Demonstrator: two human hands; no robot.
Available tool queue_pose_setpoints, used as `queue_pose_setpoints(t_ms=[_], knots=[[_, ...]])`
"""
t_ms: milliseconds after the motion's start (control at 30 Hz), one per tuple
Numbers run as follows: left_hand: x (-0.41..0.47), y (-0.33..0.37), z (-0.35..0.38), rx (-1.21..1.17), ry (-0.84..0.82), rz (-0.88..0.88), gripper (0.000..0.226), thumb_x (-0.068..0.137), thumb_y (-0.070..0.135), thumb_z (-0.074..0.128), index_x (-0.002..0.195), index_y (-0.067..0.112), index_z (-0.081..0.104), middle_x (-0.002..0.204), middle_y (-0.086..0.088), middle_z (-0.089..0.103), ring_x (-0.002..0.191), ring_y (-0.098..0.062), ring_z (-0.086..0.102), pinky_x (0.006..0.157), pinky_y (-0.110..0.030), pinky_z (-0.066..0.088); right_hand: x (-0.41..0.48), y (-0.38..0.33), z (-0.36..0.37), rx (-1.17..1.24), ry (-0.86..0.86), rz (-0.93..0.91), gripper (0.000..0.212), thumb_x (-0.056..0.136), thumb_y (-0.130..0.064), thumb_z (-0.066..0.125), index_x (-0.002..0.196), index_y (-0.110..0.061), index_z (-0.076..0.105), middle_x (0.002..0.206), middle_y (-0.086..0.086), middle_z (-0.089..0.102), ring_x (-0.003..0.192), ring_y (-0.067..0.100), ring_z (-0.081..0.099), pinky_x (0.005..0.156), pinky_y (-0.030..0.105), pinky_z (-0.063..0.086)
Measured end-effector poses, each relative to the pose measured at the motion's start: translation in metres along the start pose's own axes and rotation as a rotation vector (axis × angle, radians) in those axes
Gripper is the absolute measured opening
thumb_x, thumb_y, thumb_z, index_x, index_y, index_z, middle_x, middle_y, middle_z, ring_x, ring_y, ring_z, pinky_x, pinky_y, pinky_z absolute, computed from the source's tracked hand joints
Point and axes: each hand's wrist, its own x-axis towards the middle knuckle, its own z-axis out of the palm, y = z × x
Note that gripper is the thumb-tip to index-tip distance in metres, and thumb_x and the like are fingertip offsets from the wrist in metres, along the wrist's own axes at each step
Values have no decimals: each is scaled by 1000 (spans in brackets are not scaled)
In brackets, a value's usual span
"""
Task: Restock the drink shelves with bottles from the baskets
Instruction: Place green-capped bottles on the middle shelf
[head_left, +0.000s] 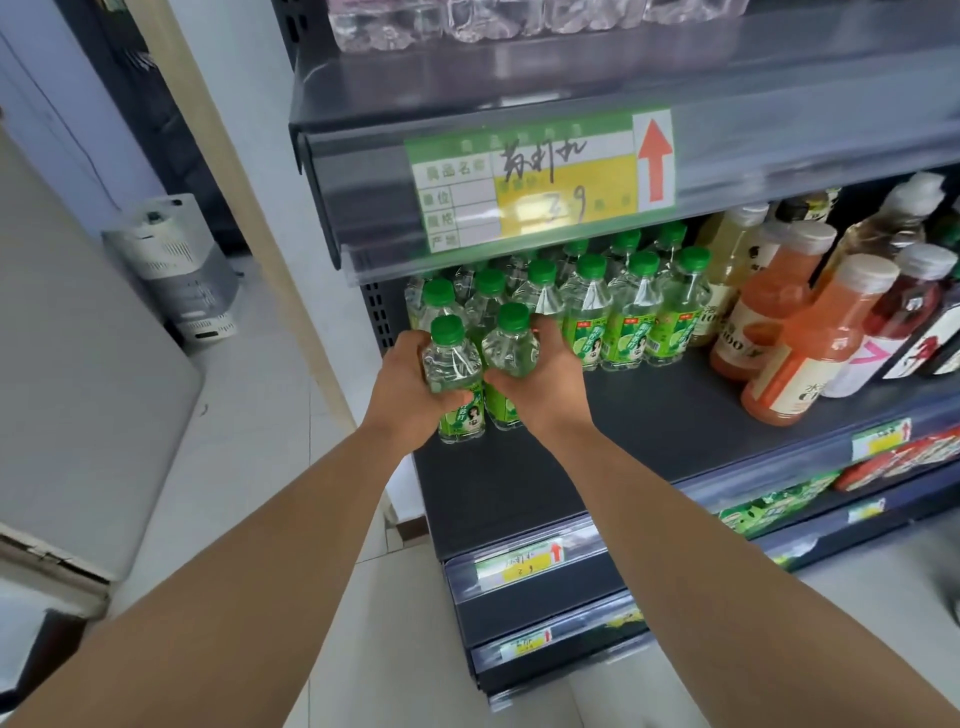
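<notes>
My left hand (410, 387) grips a clear green-capped bottle (451, 364) with a green label, upright at the left front of the dark shelf (649, 415). My right hand (545, 382) grips a second bottle of the same kind (511, 351) just to its right; the two bottles almost touch. Behind them, several identical green-capped bottles (613, 306) stand in rows at the back of the shelf. No basket is in view.
Orange and dark juice bottles (810, 343) stand on the right of the same shelf. The shelf above carries a green-yellow price tag (540, 176) and clear water bottles (467, 21). Lower shelves (545, 613) sit below. A white appliance (176, 265) stands on the floor at left.
</notes>
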Motion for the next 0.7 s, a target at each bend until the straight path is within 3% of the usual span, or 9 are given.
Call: queue_pose_setpoints(t_ms=[200,300,433,533,700], knots=[[-11,2,3,-57,30,18,71,62,15,85,119,23,44,112,-4,61,103,-22,61,89,-46,52,-12,-5,-8,0,-46,-26,80,71,-16,79,138,-22,36,128,10,45,111,22,49,82,23,40],[-28,11,3,-95,98,10,72,60,31,81,117,42,38,114,0,57,111,-22,56,92,-47,51,-34,-8,-26,-22,-46,-61,81,75,-21,77,142,-28,31,137,7,38,95,11,46,76,20,39],[-80,37,9,-127,180,54,61,79,20,75,130,22,41,118,1,53,114,-20,52,96,-41,47,-83,-4,-66,-9,-17,-104,73,79,-23,75,140,-31,36,139,2,41,107,5,47,80,10,37],[-137,57,25,-188,162,27,57,84,21,70,134,21,42,124,-2,52,114,-16,52,98,-33,45,-132,11,-103,26,6,-95,65,81,-25,74,137,-31,42,135,-2,46,119,9,48,93,20,40],[-241,68,74,-269,54,-36,51,87,18,67,133,21,46,120,0,56,108,-14,57,91,-28,47,-227,56,-164,38,1,-5,50,82,-23,73,128,-29,53,123,-11,54,111,4,51,94,21,43]])
